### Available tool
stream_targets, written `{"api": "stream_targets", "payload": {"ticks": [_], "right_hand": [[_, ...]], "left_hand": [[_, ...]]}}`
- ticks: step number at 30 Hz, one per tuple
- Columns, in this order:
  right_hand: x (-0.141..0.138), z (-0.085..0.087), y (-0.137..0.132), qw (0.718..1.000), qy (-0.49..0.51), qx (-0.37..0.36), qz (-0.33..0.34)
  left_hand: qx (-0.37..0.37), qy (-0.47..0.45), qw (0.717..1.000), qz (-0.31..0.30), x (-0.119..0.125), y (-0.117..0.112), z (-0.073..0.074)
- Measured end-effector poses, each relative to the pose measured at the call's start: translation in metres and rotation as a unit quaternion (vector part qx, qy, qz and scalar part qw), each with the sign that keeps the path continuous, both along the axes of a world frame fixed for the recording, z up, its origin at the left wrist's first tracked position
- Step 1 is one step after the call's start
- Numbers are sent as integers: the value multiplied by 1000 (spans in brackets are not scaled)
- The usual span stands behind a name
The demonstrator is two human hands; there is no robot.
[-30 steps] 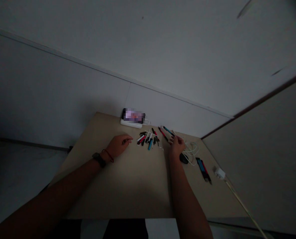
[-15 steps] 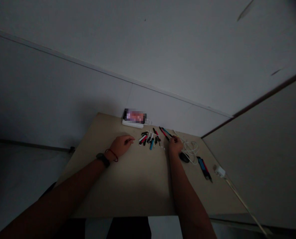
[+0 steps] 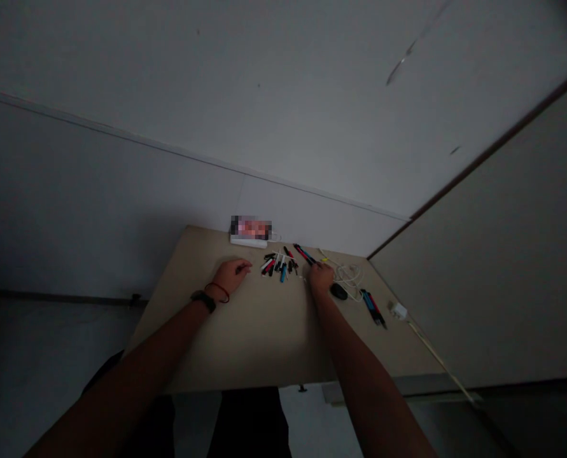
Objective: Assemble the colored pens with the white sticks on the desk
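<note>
My right hand is closed at the near end of a pair of pens, one red and one blue, lying side by side at the back of the table. Its fingertips grip the blue pen's end, which they partly hide. My left hand rests on the table with fingers loosely bent and a gap beside the thumb; I see nothing in it. Between the hands lies a loose pile of pens, caps and pen parts in black, white, red and blue.
A phone leans on a white block by the wall. Right of my right hand are a black mouse, a coiled white cable and several pens. A white plug lies near the table's right edge.
The blue pen now lies closer alongside the red one, with my right hand still at its end. My left hand stays beside the pile. The camera view has shifted.
</note>
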State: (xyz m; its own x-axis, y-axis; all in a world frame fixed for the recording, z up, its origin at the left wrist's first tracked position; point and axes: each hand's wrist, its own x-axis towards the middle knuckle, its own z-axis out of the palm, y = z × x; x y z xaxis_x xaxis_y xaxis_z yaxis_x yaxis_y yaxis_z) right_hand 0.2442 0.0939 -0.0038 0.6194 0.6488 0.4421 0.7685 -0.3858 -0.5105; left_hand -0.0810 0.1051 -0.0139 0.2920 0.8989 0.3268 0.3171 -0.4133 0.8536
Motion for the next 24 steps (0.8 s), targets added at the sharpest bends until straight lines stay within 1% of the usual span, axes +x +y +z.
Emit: {"api": "stream_targets", "payload": {"ticks": [5, 11, 19, 22, 24], "right_hand": [[-6, 2, -23, 1000, -1, 2, 14], [-25, 5, -56, 999, 7, -8, 37], [-52, 10, -94, 995, -4, -54, 83], [-63, 10, -104, 990, -5, -74, 117], [-69, 12, -108, 983, -28, -105, 148]], "left_hand": [[44, 67, 997, -16, -1, -8, 0], [106, 150, 983, -15, -12, -32, 1], [136, 184, 973, -8, -31, -74, 2], [147, 186, 971, -12, -39, -89, 2], [152, 193, 969, -13, -43, -96, 1]]}}
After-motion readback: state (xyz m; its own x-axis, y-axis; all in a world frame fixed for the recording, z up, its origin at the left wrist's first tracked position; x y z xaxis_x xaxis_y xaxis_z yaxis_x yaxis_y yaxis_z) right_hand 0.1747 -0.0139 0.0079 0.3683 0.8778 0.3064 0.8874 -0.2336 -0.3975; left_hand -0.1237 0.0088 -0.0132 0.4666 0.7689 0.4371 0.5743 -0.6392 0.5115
